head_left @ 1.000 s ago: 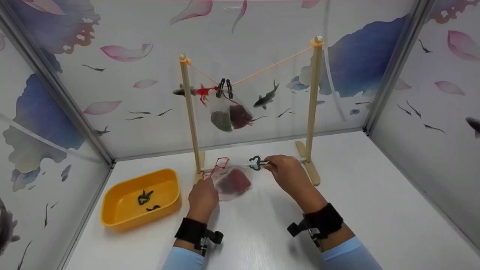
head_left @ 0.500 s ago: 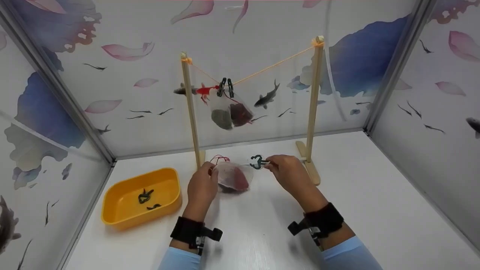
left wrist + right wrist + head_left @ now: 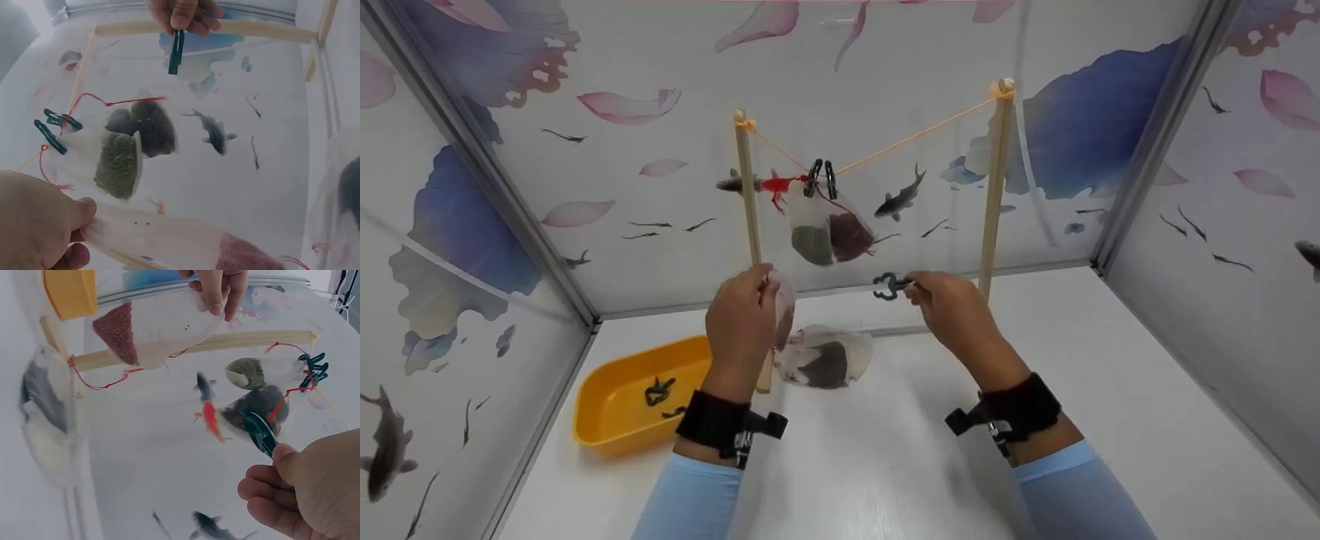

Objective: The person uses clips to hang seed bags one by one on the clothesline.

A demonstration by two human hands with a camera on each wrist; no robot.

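The left grip (image 3: 741, 321) pinches a translucent, red-filled pouch (image 3: 154, 331) in the air beside a wooden post (image 3: 749, 214); the right grip (image 3: 958, 311) pinches a dark green clip (image 3: 891, 286). Pale walls (image 3: 870, 112) printed with fish (image 3: 901, 195) and petals (image 3: 628, 106) enclose the white bench (image 3: 885, 442).

White tabletop (image 3: 1065, 360); walls (image 3: 885, 97) printed with fish (image 3: 901, 198), pink petals (image 3: 626, 107); grey corner strips (image 3: 1161, 112).
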